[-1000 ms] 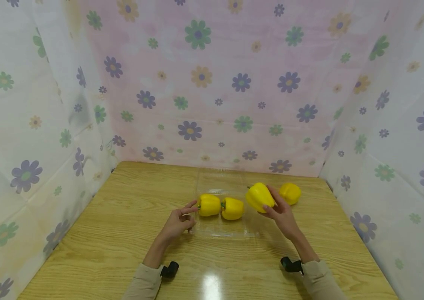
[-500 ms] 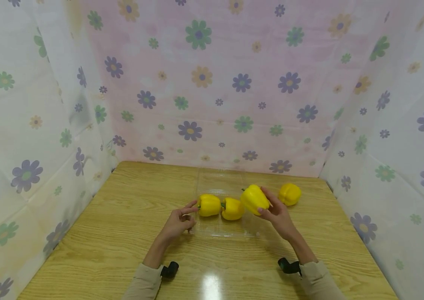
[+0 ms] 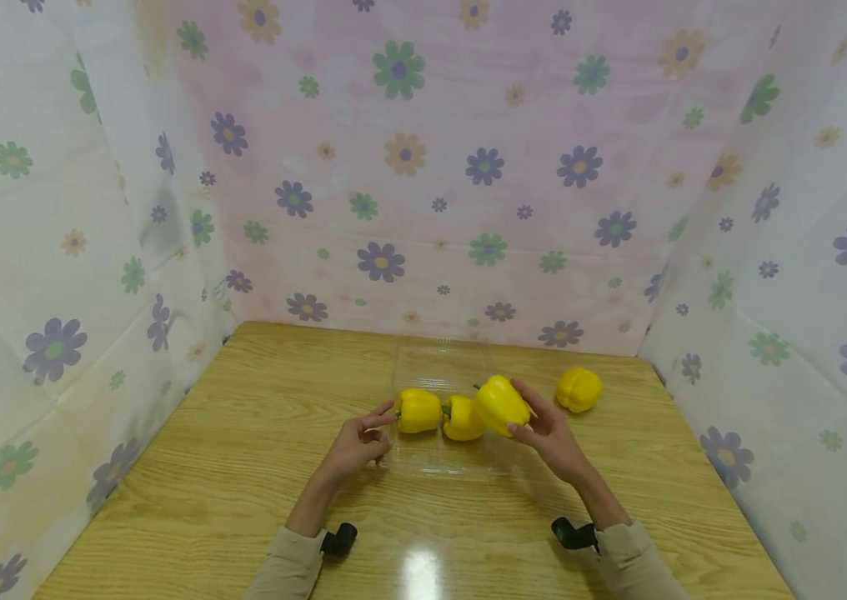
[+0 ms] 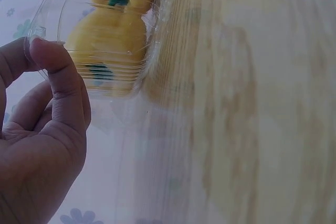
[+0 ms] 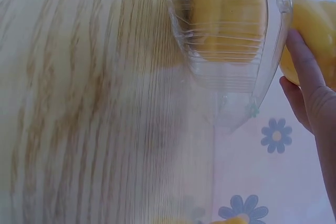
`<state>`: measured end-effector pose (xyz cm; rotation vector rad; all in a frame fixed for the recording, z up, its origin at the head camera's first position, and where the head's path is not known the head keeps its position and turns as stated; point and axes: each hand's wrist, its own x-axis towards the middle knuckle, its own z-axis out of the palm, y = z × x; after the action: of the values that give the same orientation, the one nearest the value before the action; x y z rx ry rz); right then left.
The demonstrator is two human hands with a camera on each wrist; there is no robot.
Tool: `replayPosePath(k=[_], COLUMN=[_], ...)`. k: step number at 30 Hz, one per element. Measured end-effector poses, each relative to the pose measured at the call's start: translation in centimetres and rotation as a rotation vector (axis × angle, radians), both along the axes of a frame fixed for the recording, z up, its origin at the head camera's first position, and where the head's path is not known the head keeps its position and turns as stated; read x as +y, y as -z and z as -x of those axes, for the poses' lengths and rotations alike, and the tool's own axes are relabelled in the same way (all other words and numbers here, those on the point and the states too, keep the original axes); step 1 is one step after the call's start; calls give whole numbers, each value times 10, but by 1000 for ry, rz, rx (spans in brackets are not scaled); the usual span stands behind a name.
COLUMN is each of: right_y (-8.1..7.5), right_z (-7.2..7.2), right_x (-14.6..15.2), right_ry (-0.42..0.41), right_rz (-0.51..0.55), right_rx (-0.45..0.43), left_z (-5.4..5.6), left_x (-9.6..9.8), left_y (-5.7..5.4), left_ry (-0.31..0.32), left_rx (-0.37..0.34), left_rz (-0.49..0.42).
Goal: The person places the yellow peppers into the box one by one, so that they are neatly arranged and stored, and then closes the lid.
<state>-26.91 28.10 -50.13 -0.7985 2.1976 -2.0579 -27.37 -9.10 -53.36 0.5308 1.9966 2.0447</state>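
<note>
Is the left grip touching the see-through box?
Touching: the left wrist view shows the left grip pinching the see-through box by its rim.

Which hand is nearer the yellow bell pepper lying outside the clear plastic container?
Right. The right hand is just to the near left of the loose yellow bell pepper; the left hand is farther left, at the opposite side of the clear plastic container.
</note>
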Motion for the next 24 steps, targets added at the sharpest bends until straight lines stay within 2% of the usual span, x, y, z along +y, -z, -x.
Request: replayPosePath(k=[12,17,24], right_y=[1,2,2], right_z=[1,3,1], right_x=[-5,-6,-16], right_ry=[-54,-107,-184], right_rz=[-2,-10,-51], right_rx=[-5,-8,-39], left_z=[1,2,3], left_x=[1,0,-1], left_y=[1,2,3], left_ry=[-4,18,15], left_rx=[-7,7,6], left_rz=[-12,-18,-17])
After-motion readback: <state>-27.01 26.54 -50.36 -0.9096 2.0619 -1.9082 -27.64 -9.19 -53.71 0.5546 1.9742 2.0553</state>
